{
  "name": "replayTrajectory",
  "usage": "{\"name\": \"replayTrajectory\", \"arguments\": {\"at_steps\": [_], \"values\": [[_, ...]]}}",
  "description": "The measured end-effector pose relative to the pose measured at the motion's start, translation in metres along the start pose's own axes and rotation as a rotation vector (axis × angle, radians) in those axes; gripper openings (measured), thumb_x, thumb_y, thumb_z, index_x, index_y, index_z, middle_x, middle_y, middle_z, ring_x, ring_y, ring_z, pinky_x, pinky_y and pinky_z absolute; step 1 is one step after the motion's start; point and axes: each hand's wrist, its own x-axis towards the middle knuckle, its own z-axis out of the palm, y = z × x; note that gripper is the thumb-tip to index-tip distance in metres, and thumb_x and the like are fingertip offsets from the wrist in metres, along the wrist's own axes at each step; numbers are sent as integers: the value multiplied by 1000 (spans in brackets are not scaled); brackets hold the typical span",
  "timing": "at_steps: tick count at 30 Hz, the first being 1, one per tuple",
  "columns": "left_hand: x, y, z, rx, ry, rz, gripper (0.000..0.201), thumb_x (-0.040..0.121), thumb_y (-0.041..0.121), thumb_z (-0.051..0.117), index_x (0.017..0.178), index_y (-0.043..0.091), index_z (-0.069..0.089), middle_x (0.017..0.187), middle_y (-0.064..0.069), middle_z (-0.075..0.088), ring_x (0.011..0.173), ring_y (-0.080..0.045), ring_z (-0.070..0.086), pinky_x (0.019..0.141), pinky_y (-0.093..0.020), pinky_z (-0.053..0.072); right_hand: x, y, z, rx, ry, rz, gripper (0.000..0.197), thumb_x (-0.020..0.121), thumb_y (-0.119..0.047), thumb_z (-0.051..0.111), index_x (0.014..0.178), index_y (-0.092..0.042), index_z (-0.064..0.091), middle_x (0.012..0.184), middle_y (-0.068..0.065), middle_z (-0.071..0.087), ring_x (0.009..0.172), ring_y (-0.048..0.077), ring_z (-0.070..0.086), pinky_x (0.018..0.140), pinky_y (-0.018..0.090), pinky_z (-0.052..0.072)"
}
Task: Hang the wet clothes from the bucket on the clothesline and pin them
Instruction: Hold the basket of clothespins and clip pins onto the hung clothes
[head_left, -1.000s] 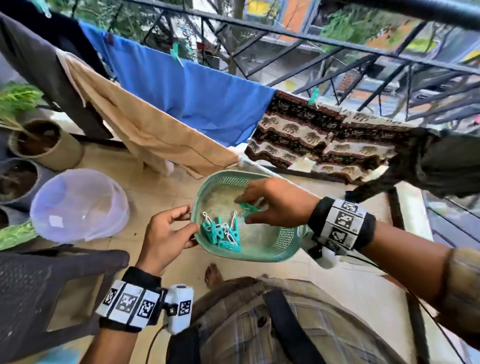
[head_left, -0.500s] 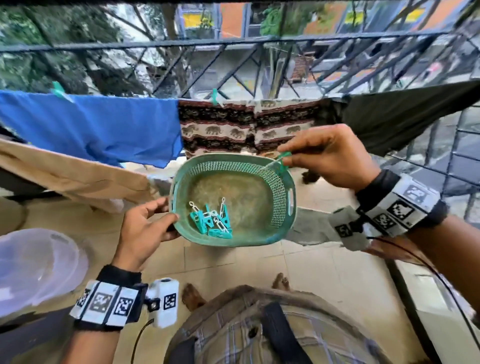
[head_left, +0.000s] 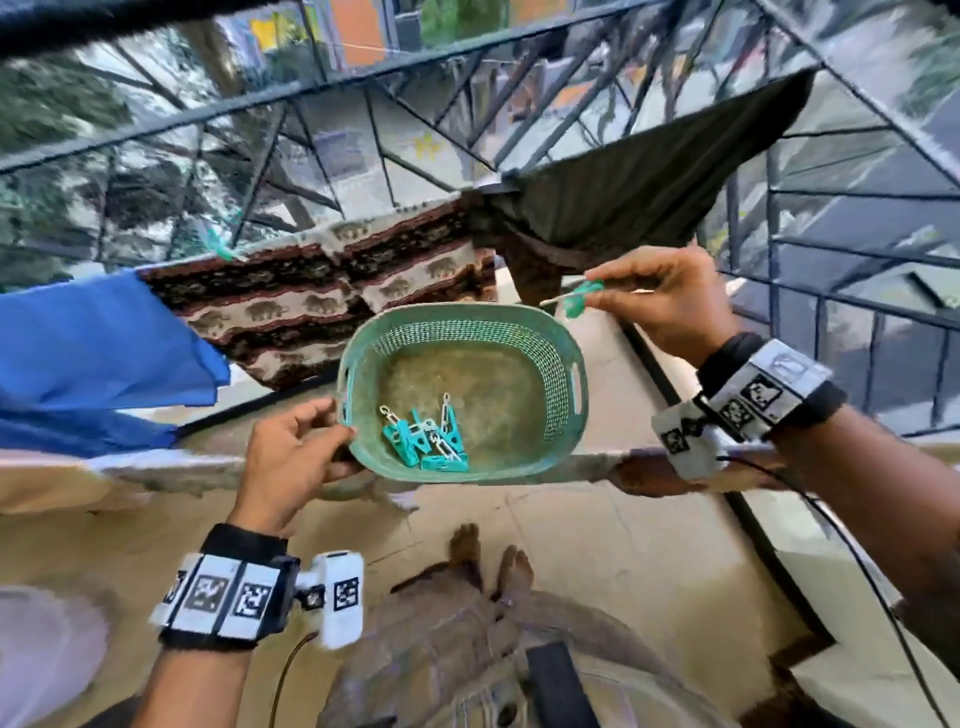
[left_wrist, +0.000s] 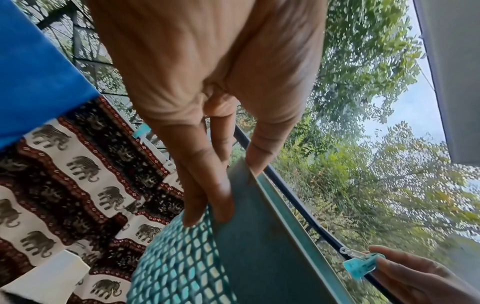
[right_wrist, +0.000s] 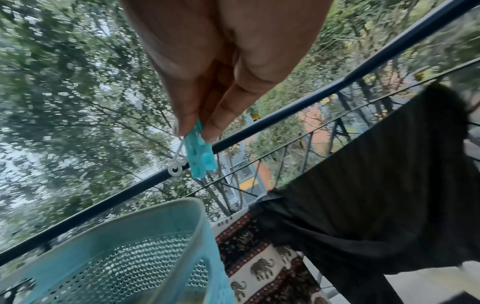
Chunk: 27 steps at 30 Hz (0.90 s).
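On a railed balcony, a person's left hand (head_left: 291, 457) grips the rim of a teal perforated plastic basket (head_left: 563, 364) at its 9 o'clock edge, thumb over the lip and fingers (left_wrist: 207, 197) curled beneath the mesh wall, wrist low and forearm rising from 7 o'clock. The right hand (head_left: 670, 301) is lifted just past the basket's 1 o'clock corner, palm down, thumb and forefinger pinching a single teal plastic clothespin with a white wire hook (head_left: 579, 301); the remaining fingers are tucked loosely behind. From the right wrist the pin (right_wrist: 200, 152) hangs nose-down below the fingertips (right_wrist: 187, 121), clear of the basket rim.

A small heap of matching teal clothespins (head_left: 426, 436) lies at 7 o'clock on the basket floor. Behind the basket, from 9 to 2 o'clock, a blue cloth (head_left: 93, 353), a maroon-and-cream elephant-print cloth (head_left: 332, 306) and a dark olive garment (head_left: 649, 187) hang along the line before the black metal railing (head_left: 260, 98); one teal pin (head_left: 221, 249) clips the printed cloth's upper left corner. The olive garment's near corner hangs just above the right hand, with open air between the two. Bare feet (head_left: 488, 556) stand on beige floor tiles (head_left: 623, 545) below the basket, and a translucent pale tub (head_left: 41, 649) sits at 8 o'clock.
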Motion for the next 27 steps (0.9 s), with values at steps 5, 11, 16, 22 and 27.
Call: {"name": "replayTrajectory", "arguments": {"at_steps": [5, 11, 16, 22, 27], "values": [[36, 34, 50, 66, -102, 12, 36, 89, -11, 54, 105, 17, 69, 75, 5, 76, 60, -8, 70, 51, -20, 55, 14, 45, -32, 74, 149, 104, 29, 71, 1, 82, 98, 1, 72, 76, -22, 72, 73, -5, 67, 74, 13, 51], [82, 69, 106, 91, -220, 5, 39, 91, -14, 50, 88, 23, 62, 61, 11, 72, 54, -5, 68, 47, -17, 53, 43, 78, -83, 30, 254, 164, 23, 66, -11, 87, 87, -17, 78, 78, -11, 73, 74, 12, 68, 77, 26, 56], [106, 90, 141, 82, -234, -3, 39, 91, -14, 51, 94, 23, 63, 62, 13, 72, 54, -3, 68, 46, -16, 52, 88, 109, -118, -22, 239, 215, 22, 69, -3, 84, 88, -8, 75, 74, -19, 72, 70, 0, 68, 74, 19, 55], [121, 95, 186, 35, -124, -61, 38, 90, -12, 54, 101, 23, 66, 73, 9, 75, 61, -6, 71, 49, -18, 54, 192, 157, -146, -171, 72, 178, 26, 68, -16, 88, 91, -11, 78, 70, -19, 70, 66, -2, 63, 67, 19, 51], [128, 89, 230, -23, -17, -160, 36, 91, -13, 51, 101, 17, 68, 86, -4, 75, 65, -13, 73, 54, -22, 58, 288, 194, -149, -309, -126, 155, 28, 72, -10, 85, 93, 4, 75, 58, -42, 57, 59, -19, 55, 61, 1, 38]]}}
